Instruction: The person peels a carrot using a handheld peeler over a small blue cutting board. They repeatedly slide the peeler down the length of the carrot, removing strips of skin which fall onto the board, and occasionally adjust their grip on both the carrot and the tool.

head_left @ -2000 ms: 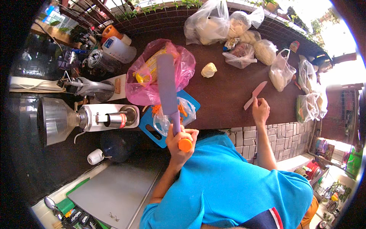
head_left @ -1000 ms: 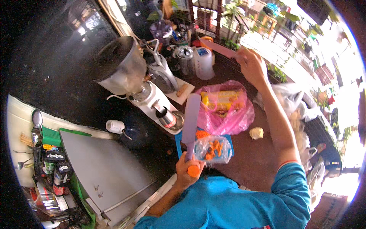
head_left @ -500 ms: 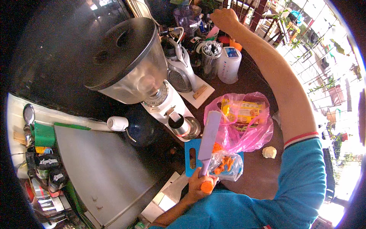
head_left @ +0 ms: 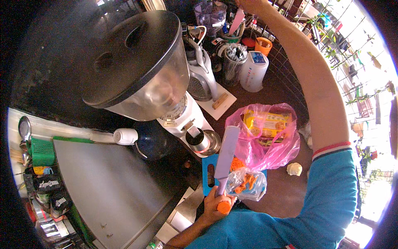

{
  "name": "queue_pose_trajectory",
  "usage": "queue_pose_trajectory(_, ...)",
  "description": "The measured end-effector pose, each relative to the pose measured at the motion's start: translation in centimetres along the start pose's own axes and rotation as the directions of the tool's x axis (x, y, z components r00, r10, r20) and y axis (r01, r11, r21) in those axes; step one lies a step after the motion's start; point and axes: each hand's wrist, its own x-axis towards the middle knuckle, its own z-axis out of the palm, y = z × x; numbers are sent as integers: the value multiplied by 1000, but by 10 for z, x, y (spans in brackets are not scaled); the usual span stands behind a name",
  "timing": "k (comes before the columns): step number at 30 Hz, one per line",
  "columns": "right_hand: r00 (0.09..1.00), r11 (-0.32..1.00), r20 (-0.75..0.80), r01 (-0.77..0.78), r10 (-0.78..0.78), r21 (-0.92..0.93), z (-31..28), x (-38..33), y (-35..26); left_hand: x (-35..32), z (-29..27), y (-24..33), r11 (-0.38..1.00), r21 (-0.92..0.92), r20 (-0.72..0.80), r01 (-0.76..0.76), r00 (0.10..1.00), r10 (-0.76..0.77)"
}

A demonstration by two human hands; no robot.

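Left hand (head_left: 213,204): closed round a purple knife (head_left: 226,155), blade pointing away, and a carrot (head_left: 224,207), round end showing. Right hand (head_left: 255,6): cropped at upper edge, at a pink knife (head_left: 238,20); grip cannot be told. Just beyond left hand: blue cutting board (head_left: 210,160), clear plastic bag (head_left: 256,193).

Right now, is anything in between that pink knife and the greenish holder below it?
Nothing visible is: the right hand holds the pink knife pointing down at the greenish holder. Other items crowd close beside the knife; whether its tip is inside, I can't tell.
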Motion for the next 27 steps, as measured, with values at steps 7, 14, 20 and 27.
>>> queue_pose_trajectory(7, 998, 982, -4, -68, 70, 178, 40, 12, 3, -14, 12, -15, 987, -120, 92, 107, 991, -96)
queue_pose_trajectory(14, 973, 971, -216, -28, 81, 237, 81, 15, -41, -28, 18, -29, 937, -220, 89, 273, 962, -260)
queue_pose_trajectory(20, 995, 896, 73, -90, 65, 434, 103, 21, -62, -6, 4, -6, 1000, 23, 41, -17, 999, 16)
queue_pose_trajectory(27, 919, 644, 81, -330, 385, 690, 120, 28, -75, -5, -2, -4, 999, -12, 45, 41, 998, -41)
